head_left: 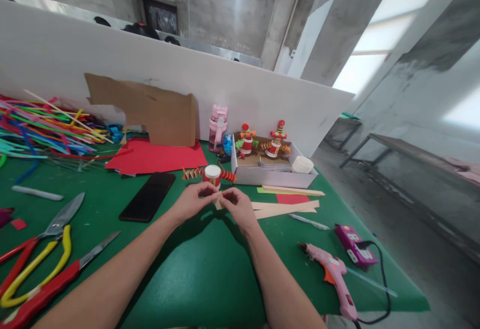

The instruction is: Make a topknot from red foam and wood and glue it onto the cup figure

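Note:
Between my two hands, above the green table, is a small pale strip of paper (218,202). My left hand (197,200) pinches its left side with thumb and forefinger. On the other side, the fingertips of my right hand (237,206) close on it too. Just behind them stands a red paper cup figure (212,172) with a white top and folded orange paper arms spread to both sides. My fingers hide its lower part. Several pale paper strips (285,209) lie to the right of my right hand.
A pink glue gun (332,274) lies at the right by a purple box (355,245). At the left are a black phone (148,197), scissors (63,216) and a red-handled knife (80,264). Red paper (161,157) and a white box (270,175) with two similar figures stand behind.

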{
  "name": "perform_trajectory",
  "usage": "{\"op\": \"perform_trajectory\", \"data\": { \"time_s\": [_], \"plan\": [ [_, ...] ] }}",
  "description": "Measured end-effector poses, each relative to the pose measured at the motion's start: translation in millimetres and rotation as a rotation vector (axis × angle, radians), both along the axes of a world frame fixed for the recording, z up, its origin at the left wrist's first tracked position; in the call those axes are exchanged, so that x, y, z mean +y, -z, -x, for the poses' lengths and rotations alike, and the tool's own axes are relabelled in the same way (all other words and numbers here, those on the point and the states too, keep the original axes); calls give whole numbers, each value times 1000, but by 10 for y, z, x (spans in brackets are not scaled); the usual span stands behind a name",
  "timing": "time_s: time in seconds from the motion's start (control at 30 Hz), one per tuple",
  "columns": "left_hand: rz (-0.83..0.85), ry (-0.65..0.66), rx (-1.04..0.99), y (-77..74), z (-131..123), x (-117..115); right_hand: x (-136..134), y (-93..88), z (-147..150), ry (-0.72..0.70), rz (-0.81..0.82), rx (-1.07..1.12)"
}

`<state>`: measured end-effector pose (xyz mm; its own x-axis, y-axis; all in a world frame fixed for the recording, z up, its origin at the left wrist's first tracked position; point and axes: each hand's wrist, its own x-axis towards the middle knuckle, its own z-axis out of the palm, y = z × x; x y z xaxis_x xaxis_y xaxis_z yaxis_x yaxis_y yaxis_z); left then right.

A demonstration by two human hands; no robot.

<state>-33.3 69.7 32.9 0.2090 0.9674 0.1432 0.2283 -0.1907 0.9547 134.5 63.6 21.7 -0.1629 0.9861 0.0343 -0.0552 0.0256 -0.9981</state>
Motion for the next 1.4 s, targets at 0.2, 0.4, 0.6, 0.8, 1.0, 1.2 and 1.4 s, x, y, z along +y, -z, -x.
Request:
{"op": "perform_trajectory", "data": {
  "time_s": [0.2,0.4,0.6,0.8,1.0,1.2,1.4],
  "plan": [
    [82,-31,-29,42,-1,22,-9,28,41,34,125,199],
    [97,19,-12,43,-6,12,-39,-52,65,24,45,114],
    [77,74,-25,26,-14,-9,-48,-59,56,52,37,87],
    [20,106,-28,24,-11,-36,-64,5,77,29,120,175],
    [35,72,-20,115,-21,14,-42,50,109,25,248,244],
    [85,65,-42,67,-27,-1,-16,85,95,43,218,216],
    [298,15,-328,-10,-15,-53,-38,3,41,-72,167,274]
  ]
}}
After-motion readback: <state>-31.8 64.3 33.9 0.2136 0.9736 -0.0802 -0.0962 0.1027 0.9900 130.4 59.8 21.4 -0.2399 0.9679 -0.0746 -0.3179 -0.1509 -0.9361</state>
